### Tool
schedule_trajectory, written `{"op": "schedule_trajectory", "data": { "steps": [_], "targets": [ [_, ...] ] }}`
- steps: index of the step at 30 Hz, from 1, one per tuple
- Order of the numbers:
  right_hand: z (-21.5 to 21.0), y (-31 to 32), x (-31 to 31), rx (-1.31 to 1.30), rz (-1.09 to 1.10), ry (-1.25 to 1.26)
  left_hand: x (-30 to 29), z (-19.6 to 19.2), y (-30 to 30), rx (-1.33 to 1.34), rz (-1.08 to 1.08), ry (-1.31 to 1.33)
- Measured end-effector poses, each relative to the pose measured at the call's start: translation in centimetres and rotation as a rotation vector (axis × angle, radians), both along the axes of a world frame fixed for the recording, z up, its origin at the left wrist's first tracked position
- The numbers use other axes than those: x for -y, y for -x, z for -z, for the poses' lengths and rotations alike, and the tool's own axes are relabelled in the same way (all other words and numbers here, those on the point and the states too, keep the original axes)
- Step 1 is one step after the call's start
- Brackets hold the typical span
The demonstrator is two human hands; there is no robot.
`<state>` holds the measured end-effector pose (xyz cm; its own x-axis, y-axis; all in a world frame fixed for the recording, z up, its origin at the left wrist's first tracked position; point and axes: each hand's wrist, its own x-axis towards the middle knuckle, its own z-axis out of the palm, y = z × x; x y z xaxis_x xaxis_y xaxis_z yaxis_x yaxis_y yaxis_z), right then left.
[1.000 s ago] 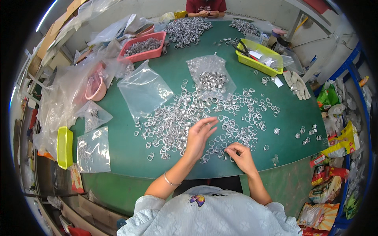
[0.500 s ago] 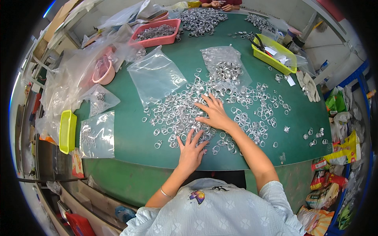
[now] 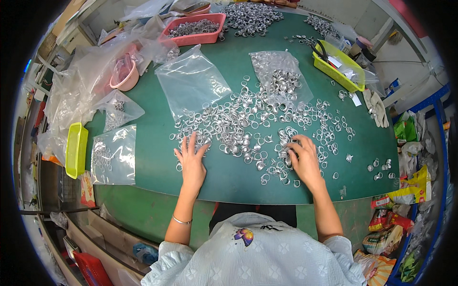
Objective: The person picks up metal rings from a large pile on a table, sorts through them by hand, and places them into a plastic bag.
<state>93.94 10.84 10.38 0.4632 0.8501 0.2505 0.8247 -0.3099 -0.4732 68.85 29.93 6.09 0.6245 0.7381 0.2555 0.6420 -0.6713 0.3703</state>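
Note:
Many loose silver metal rings [image 3: 234, 128] lie in a wide heap across the green table. At the heap's left edge my left hand [image 3: 193, 162] rests palm down, fingers spread, touching rings. Over a smaller cluster on the right, my right hand [image 3: 306, 159] has its fingers bent and apart, the tips against rings; nothing is plainly gripped. Beyond them, a clear plastic bag [image 3: 267, 59] has rings in and around its mouth. A flat, clear plastic bag [image 3: 191, 78] lies to its left.
A pink tray [image 3: 202, 38] of rings and another ring pile [image 3: 250, 19] stand far off. A yellow-green basket [image 3: 350, 83] with pliers [image 3: 322, 53] and a pair of gloves [image 3: 377, 108] lie right. At left are a pink bucket [image 3: 125, 85], a yellow basket [image 3: 76, 150] and small bags [image 3: 121, 143].
My hands have moved apart: the left one leftward and slightly away from me, the right one rightward and nearer. Between them the heap has split, with some rings shifted to each side.

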Motion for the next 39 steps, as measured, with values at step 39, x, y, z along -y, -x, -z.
{"op": "schedule_trajectory", "data": {
  "steps": [39],
  "targets": [
    [0.7, 1.3, -1.6, 0.047, 0.132, -0.113, 10.6, 1.6, -4.9, 0.949, 0.373, 2.431]
  ]
}}
